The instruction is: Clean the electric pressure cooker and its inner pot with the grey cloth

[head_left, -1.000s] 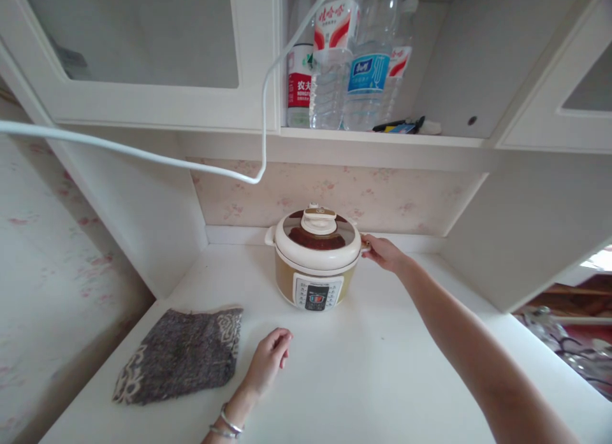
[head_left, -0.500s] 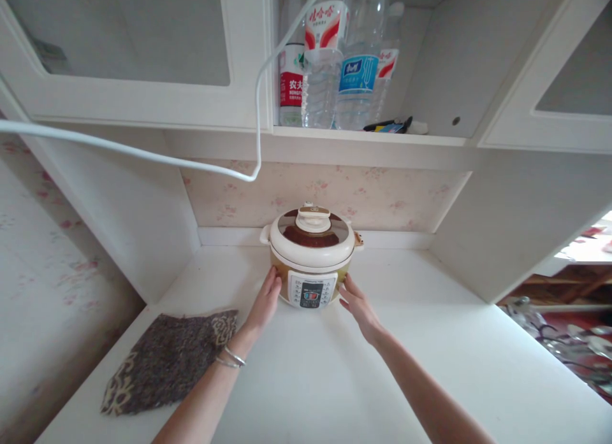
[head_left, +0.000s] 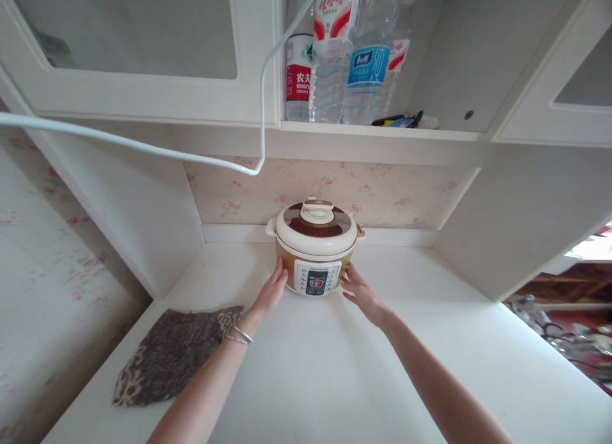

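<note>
A cream and gold electric pressure cooker (head_left: 310, 246) stands upright on the white countertop (head_left: 315, 367), close to the back wall. Its brown-topped lid is on, and the control panel faces me. My left hand (head_left: 272, 288) lies against the cooker's lower left side, fingers extended along it. On the opposite side, the fingertips of my right hand (head_left: 362, 299) touch the lower right body, with the fingers stretched and a little apart. A silver bangle circles my left wrist. Left of that forearm lies a dark, patterned cloth (head_left: 176, 351).
Several plastic bottles (head_left: 329, 81) stand in an open cabinet shelf above the cooker. A white cable (head_left: 191, 156) hangs across the upper left. Side panels (head_left: 492, 221) bound the counter nook, and a cluttered rack (head_left: 564, 336) shows at far right.
The cooker has shifted slightly back toward the wall, with both hands keeping to its sides. The camera view has moved a little too.
</note>
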Motion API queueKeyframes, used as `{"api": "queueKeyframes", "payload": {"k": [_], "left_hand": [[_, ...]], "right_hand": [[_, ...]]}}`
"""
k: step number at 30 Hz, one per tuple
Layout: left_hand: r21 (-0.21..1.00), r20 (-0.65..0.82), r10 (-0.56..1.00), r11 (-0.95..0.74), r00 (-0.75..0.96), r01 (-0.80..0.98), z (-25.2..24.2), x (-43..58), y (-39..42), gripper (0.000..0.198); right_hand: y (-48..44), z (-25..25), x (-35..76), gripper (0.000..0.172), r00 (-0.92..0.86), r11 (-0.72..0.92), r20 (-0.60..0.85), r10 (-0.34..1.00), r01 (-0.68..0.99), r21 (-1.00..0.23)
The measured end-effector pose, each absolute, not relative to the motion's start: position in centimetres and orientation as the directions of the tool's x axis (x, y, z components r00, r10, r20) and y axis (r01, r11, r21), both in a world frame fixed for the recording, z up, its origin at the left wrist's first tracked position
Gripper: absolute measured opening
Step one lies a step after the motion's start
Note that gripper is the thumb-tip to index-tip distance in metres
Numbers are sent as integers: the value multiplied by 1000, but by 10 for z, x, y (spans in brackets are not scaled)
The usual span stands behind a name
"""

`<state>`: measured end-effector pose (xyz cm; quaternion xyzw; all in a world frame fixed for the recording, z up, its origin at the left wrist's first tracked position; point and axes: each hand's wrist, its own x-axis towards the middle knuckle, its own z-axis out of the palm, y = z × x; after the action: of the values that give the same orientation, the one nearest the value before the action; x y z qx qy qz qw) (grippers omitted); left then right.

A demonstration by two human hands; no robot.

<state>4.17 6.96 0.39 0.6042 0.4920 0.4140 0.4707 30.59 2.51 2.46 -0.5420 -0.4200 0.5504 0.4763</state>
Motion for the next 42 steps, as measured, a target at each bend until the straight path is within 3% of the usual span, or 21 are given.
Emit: {"api": "queueKeyframes", "payload": {"k": [3,5,7,9,12,16,20,23,25,29,33,39,42], "left_hand": [[993,18,990,-34,141,113,5,38,62,65],[999,-15,994,10,106,44,6,32,50,62],[1000,-18,998,18,57,-10,6,24,34,57],[999,-5,1000,4,-9,-42,3,12,14,52],[999,-6,993,1,-117,-46,-2,-10,-15,48],[999,-12,964,21,-265,30,3,-48,-43,46],[990,24,929,30,-370,138,11,-91,-51,47],[985,41,928,25,-371,170,8,-115,-49,49],[985,27,936,34,-350,167,3,-123,-45,49],[977,-13,975,60,-224,206,-2,-120,-37,46],[978,1,999,9,-46,208,-1,-103,-27,42],[935,154,972,-201,177,291,8,-59,-3,30],[872,305,916,-379,261,309,20,-35,12,24]], "right_hand": [[20,20,297,64,215,-173,-176,961,-36,-984],[11,10,281,45,400,-140,-128,908,1,-990],[-4,-5,254,25,473,-101,-67,878,47,-994],[-24,-20,216,13,335,-86,-46,941,105,-991],[-56,-27,152,18,-48,98,88,995,289,-952],[-79,-9,80,45,-530,534,274,803,434,-726],[-77,-8,40,65,-730,764,300,614,455,-457],[-71,-20,31,42,-764,805,287,578,478,-351],[-70,-24,39,31,-734,775,271,622,527,-349],[-79,-15,95,31,-625,650,222,748,622,-437],[-99,-16,205,40,-307,361,191,932,795,-488],[-128,-51,375,43,224,-139,275,935,945,-296],[-126,-55,416,44,370,-327,202,907,920,-217]]}}
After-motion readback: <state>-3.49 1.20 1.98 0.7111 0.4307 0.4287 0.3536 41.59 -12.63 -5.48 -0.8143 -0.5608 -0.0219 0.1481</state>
